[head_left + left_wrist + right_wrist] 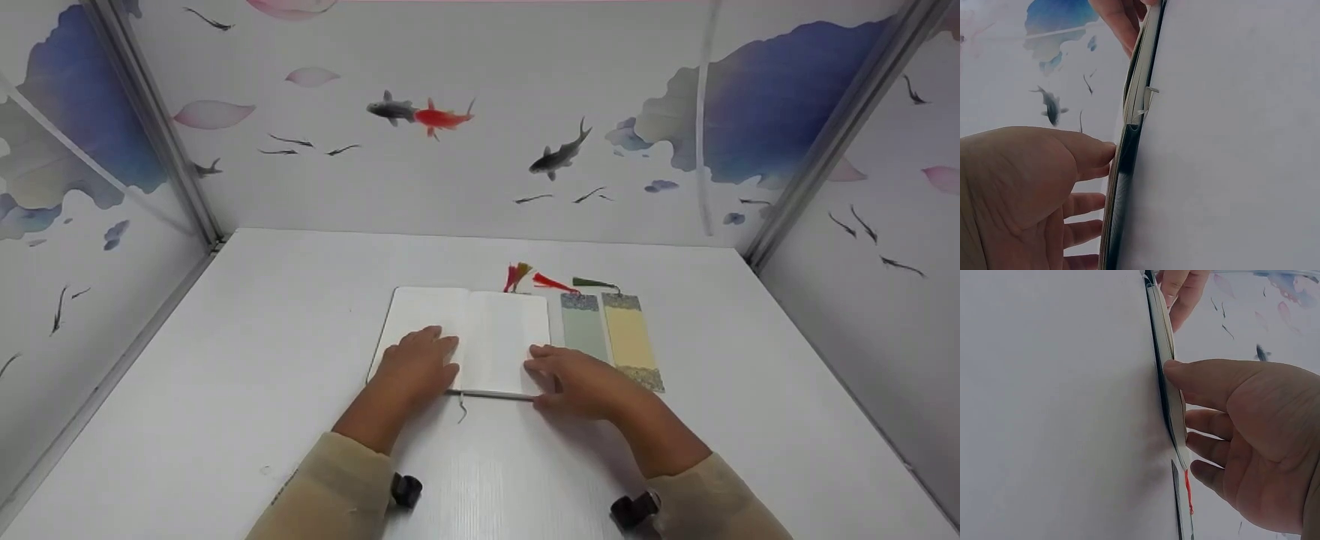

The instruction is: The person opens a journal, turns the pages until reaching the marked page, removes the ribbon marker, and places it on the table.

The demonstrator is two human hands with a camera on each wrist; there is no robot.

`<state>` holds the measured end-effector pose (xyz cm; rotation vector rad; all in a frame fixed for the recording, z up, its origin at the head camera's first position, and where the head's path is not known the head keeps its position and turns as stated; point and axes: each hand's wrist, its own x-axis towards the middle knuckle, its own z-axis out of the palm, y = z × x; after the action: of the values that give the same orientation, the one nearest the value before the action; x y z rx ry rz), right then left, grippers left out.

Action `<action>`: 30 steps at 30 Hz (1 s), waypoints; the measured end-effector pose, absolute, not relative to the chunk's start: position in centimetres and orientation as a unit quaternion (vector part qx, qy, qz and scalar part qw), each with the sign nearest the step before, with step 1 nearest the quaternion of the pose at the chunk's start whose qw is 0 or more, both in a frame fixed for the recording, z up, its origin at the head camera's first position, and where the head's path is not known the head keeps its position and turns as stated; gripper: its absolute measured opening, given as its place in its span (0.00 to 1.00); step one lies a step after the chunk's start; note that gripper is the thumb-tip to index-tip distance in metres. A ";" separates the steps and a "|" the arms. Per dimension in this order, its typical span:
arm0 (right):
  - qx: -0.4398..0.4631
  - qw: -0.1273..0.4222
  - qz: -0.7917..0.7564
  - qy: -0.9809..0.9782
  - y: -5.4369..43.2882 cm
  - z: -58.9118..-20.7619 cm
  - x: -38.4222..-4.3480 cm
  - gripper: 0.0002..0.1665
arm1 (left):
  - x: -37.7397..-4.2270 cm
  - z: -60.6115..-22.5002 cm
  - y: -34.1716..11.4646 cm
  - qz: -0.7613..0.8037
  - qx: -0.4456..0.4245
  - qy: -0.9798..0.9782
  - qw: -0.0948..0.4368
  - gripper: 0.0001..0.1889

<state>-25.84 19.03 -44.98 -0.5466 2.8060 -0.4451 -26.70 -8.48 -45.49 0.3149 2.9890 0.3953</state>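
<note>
An open notebook (495, 330) with blank white pages and a dark cover lies on the table. My left hand (416, 364) rests on its left page, fingers extended. In the left wrist view, the thumb (1098, 152) is at the near edge of the pages. My right hand (581, 382) is at the notebook's lower right corner, its fingertips on the right page. In the right wrist view, its thumb (1185, 374) touches the page edges. A thin ribbon (462, 409) hangs from the spine towards me.
Right of the notebook lie a green bookmark (581, 326) with a red tassel (553, 283) and a yellow bookmark (630, 334) with a dark green tassel (594, 283). Red and olive tassels (516, 276) show past the notebook's far edge. Printed panels (465, 180) enclose the white table (270, 315).
</note>
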 end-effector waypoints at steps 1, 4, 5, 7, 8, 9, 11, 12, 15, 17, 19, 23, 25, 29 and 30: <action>-0.187 0.123 -0.153 0.963 19.0 -45.0 -25.8 0.38 | -26.7 -45.5 -8.5 0.131 0.104 0.984 0.055 0.29; -0.180 0.125 -0.164 0.962 19.1 -44.9 -25.8 0.37 | -26.7 -45.4 -8.5 0.130 0.106 0.984 0.055 0.28; -0.177 0.126 -0.168 0.962 19.1 -44.9 -25.8 0.36 | -26.7 -45.4 -8.5 0.130 0.106 0.984 0.055 0.28; -0.173 0.129 -0.176 0.961 19.2 -44.9 -25.8 0.35 | -26.8 -45.5 -8.5 0.131 0.107 0.984 0.056 0.28; -0.173 0.129 -0.181 0.959 19.3 -44.8 -25.8 0.34 | -26.8 -45.5 -8.5 0.129 0.108 0.984 0.057 0.28; -0.175 0.129 -0.184 0.959 19.3 -44.8 -25.8 0.33 | -26.8 -45.5 -8.5 0.127 0.110 0.984 0.056 0.28; -0.180 0.128 -0.188 0.957 19.4 -44.7 -26.0 0.30 | -26.8 -45.5 -8.5 0.126 0.112 0.984 0.056 0.28; -0.182 0.126 -0.191 0.956 19.5 -44.7 -26.1 0.27 | -26.8 -45.5 -8.5 0.125 0.113 0.984 0.056 0.28; -0.172 0.123 -0.215 0.953 19.5 -44.7 -26.3 0.17 | -26.7 -45.5 -8.5 0.126 0.122 0.983 0.053 0.28; -0.163 0.118 -0.231 0.952 19.5 -44.7 -26.5 0.11 | -26.7 -45.4 -8.6 0.130 0.129 0.982 0.049 0.26; -0.155 0.111 -0.242 0.951 19.5 -44.6 -26.5 0.09 | -26.6 -45.4 -8.6 0.136 0.137 0.980 0.045 0.24; -0.145 0.102 -0.240 0.954 19.3 -44.5 -26.5 0.09 | -26.7 -45.4 -8.6 0.144 0.144 0.978 0.041 0.22; -0.136 0.100 -0.238 0.956 19.2 -44.4 -26.4 0.09 | -26.8 -45.5 -8.7 0.145 0.146 0.978 0.040 0.22; -0.127 0.088 -0.237 0.959 19.1 -44.4 -26.4 0.08 | -26.9 -45.7 -8.8 0.144 0.149 0.977 0.039 0.23; -0.125 0.085 -0.238 0.960 19.1 -44.4 -26.4 0.08 | -26.9 -45.7 -8.8 0.145 0.150 0.977 0.038 0.23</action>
<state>-26.36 19.05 -44.38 -0.3732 2.8614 -0.7087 -26.86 -8.77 -45.70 0.4603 2.9976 0.4441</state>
